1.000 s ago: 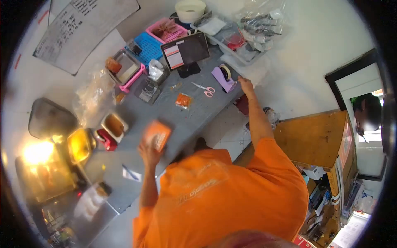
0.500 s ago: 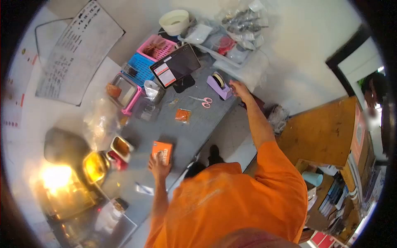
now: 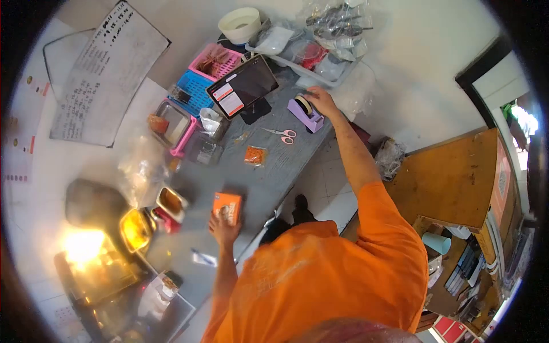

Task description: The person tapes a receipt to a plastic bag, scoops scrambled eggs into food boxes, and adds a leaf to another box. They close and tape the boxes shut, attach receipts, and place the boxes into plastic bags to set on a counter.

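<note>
My left hand (image 3: 225,230) is at the lower edge of a small orange box (image 3: 228,206) with white lettering, fingers closed on it against the grey table (image 3: 251,183). My right hand (image 3: 322,100) reaches to a lilac tape dispenser (image 3: 311,120), its fingers bent together just above the tape roll (image 3: 302,104). Whatever lies between those fingertips is too small to make out. Pink-handled scissors (image 3: 287,136) lie beside the dispenser. A clear packet of orange contents (image 3: 255,155) lies between the scissors and the box.
A tablet (image 3: 243,86) stands behind the scissors, near pink (image 3: 216,61) and blue (image 3: 194,90) baskets. A clear bin of bagged items (image 3: 320,71) is at the back. Food containers (image 3: 171,204) and a lit glass case (image 3: 94,268) stand at the left; a wooden cabinet (image 3: 446,171) at the right.
My right hand has moved from beside the tape dispenser up to the top of its roll. My left hand stays on the orange box. The view has shifted slightly.
</note>
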A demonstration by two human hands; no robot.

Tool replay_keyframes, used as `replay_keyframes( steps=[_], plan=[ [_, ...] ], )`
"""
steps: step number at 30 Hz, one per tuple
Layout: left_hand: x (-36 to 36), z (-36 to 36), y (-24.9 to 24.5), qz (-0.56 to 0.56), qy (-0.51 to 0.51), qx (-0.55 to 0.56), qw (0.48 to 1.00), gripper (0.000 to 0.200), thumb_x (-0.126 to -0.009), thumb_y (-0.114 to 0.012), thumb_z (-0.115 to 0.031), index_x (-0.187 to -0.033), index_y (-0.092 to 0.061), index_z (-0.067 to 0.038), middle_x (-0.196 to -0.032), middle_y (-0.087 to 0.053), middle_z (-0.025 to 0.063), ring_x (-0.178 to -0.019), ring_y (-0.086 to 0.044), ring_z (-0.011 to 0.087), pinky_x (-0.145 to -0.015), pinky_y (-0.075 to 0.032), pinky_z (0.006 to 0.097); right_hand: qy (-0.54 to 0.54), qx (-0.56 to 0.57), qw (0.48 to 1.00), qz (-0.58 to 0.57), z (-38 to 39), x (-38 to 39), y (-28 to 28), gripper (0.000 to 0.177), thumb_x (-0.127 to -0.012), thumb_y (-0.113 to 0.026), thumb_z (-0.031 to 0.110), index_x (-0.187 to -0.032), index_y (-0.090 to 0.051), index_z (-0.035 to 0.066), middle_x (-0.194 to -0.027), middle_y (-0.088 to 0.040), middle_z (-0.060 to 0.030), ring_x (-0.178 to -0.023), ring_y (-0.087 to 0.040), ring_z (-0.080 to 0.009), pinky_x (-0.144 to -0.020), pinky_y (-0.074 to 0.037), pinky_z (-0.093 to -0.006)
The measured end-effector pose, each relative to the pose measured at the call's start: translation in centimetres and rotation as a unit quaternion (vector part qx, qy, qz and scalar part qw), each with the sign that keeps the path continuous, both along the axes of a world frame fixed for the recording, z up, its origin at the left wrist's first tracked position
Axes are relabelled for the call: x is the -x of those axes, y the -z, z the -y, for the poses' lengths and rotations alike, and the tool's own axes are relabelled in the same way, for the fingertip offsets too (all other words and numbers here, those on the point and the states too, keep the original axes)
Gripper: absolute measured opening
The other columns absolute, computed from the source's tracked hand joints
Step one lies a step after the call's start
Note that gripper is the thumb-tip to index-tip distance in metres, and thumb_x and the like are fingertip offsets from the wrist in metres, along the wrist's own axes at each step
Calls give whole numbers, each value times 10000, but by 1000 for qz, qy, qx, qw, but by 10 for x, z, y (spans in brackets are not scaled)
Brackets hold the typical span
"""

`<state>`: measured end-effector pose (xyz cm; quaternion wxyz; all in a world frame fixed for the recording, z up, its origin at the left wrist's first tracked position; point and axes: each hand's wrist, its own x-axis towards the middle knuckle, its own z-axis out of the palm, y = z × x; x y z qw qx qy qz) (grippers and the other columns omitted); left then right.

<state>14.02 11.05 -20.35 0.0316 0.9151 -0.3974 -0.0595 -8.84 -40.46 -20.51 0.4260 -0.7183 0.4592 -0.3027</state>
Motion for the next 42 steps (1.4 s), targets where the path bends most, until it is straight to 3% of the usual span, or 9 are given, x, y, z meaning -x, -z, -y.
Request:
replay_keyframes(
  steps=[5, 10, 14, 17, 23, 24, 30, 35, 42],
  plan=[
    [27, 31, -33, 64, 37, 148, 986, 720, -637, -747, -479, -1229, -509, -146, -1326, -404, 190, -1225, -364, 384, -966, -291, 561, -57, 25, 994, -95, -7, -1, -20, 349, -699, -768, 252, -965, -636, 68, -804, -643, -115, -822, -616, -225, -744, -480, -319],
    [54, 213, -58, -73, 314, 261, 910, 407, -782, -672, -369, -1111, -600, -140, -1142, -555, 103, -1086, -493, 307, -900, -359, 497, -28, 4, 1000, 13, 2, 5, 33, 324, -677, -782, 135, -943, -626, 39, -834, -661, -88, -766, -621, -196, -713, -490, -313],
    [72, 360, -31, -351, 193, 206, 893, 390, -790, -653, -408, -1104, -627, -178, -1210, -540, 54, -1158, -474, 300, -960, -337, 486, -51, -80, 994, 51, -3, 12, 29, 280, -682, -774, 88, -907, -619, 27, -800, -659, -59, -760, -617, -136, -686, -493, -279],
    [95, 411, -17, -244, 198, 229, 921, 405, -773, -665, -419, -1095, -638, -174, -1208, -545, 52, -1155, -479, 294, -957, -338, 489, -52, -72, 993, 76, -4, 12, 40, 222, -722, -737, 68, -901, -611, 32, -791, -651, -57, -747, -611, -124, -680, -493, -274],
    [112, 428, 10, -201, 117, 387, 892, 452, -715, -710, -431, -1058, -653, -143, -1147, -590, 75, -1078, -536, 287, -897, -389, 491, -39, -134, 985, 105, -23, 9, 14, 264, -692, -643, 12, -955, -631, 36, -852, -660, -73, -803, -620, -150, -728, -508, -311],
    [119, 429, -8, -123, 129, 364, 914, 407, -692, -743, -376, -1008, -666, -130, -1133, -600, 83, -1054, -546, 293, -880, -408, 456, -44, -23, 997, 65, -16, 7, 39, 286, -680, -654, 20, -965, -633, 47, -864, -665, -77, -810, -625, -165, -740, -509, -326],
    [99, 440, 17, -111, 201, 341, 912, 254, -719, -745, -291, -882, -697, -102, -1103, -626, 80, -1006, -570, 287, -872, -420, 402, -29, 20, 999, -1, -14, 8, 27, 365, -724, -684, 341, -956, -641, 62, -920, -644, -174, -866, -618, -361, -753, -493, -416],
    [97, 427, 23, -340, 187, 349, 853, 244, -754, -711, -317, -857, -704, -95, -912, -678, 93, -884, -603, 262, -881, -389, 426, -44, 57, 997, -7, -18, 13, 22, 323, -718, -701, 343, -837, -628, 52, -817, -641, -155, -772, -617, -339, -691, -488, -419],
    [110, 416, 23, -160, 112, 304, 933, 207, -745, -677, -289, -891, -691, -142, -973, -659, 68, -974, -587, 260, -893, -318, 452, -131, -65, 986, -85, 4, 28, 57, 306, -722, -666, 334, -818, -671, 43, -753, -658, -143, -726, -622, -263, -683, -486, -387]
  ],
)
